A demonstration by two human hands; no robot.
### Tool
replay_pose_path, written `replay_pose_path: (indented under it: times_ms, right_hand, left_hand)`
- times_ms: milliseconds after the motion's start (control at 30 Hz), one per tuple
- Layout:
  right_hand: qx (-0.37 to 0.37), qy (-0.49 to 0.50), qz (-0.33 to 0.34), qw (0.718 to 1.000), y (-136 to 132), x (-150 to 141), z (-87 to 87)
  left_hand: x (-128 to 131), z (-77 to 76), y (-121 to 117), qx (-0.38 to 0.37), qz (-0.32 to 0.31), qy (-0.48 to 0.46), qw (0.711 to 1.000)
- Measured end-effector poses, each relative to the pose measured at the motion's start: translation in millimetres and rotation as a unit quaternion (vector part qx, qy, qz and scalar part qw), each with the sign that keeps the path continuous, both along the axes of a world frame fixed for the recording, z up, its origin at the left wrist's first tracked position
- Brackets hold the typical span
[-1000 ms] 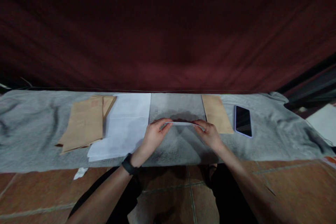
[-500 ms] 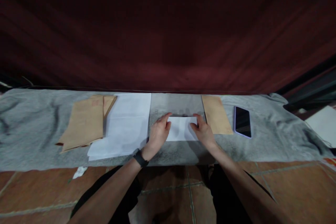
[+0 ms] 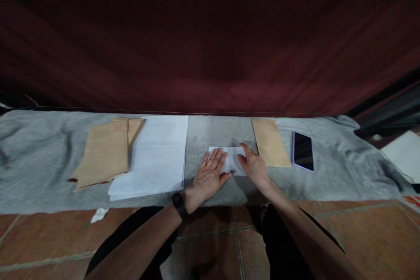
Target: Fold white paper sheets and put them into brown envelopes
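A folded white sheet of paper (image 3: 234,167) lies on the grey cloth in front of me, long side across. My left hand (image 3: 210,175) rests flat on its left part, palm down, fingers stretched out and thumb apart. At the right end of the sheet, my right hand (image 3: 254,165) has its thumb on top and its index finger at the far corner, holding that edge. The other fingers of this hand are bent and partly hidden. Left of my hands lies a stack of white paper sheets (image 3: 157,162). A brown paper envelope (image 3: 271,143) lies just beyond my right hand.
Several brown envelopes (image 3: 106,151) overlap the stack's left side. A phone (image 3: 303,151) with a purple case lies on the right. Grey cloth (image 3: 341,162) covers the bench, with a dark red curtain (image 3: 210,52) behind. A crumpled white scrap (image 3: 99,215) is on the tiled floor.
My left hand has left the sheet's left edge and flattened onto its top. The right hand stays at the right edge, almost unmoved.
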State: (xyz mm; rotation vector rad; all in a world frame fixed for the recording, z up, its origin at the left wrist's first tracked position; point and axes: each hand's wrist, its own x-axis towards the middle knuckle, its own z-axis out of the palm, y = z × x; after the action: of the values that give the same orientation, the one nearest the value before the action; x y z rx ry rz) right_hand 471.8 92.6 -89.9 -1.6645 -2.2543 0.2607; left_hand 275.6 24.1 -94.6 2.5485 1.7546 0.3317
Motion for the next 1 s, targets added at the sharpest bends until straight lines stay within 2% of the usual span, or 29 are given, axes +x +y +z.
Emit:
replay_pose_path:
  times_ms: [133, 200, 300, 400, 667, 1000]
  right_hand:
    - [0.038, -0.029, 0.014, 0.999, -3.2, -2.2, 4.8]
    - [0.056, -0.023, 0.056, 0.997, -6.1, -6.0, 3.5]
    - [0.044, 0.000, 0.149, 0.988, -13.2, -15.0, -2.9]
    - [0.033, -0.007, 0.189, 0.981, -21.2, -22.2, -10.5]
    - [0.078, -0.042, 0.164, 0.983, -24.6, -14.1, -20.9]
    - [0.061, -0.068, 0.141, 0.986, -16.6, 2.4, -23.8]
  left_hand:
    - [-0.9, -0.1, 0.6, 0.002, 0.006, 0.003, 1.000]
    - [-0.7, -0.9, 0.9, 0.004, 0.006, 0.002, 1.000]
    - [-0.3, -4.2, 1.2, 0.007, 0.001, 0.006, 1.000]
    - [-1.2, -8.2, 1.3, 0.012, -0.004, 0.011, 1.000]
    - [-10.2, -12.6, -1.4, 0.038, 0.020, 0.010, 0.999]
    - [-24.3, -1.7, -0.9, 0.010, 0.058, 0.038, 0.998]
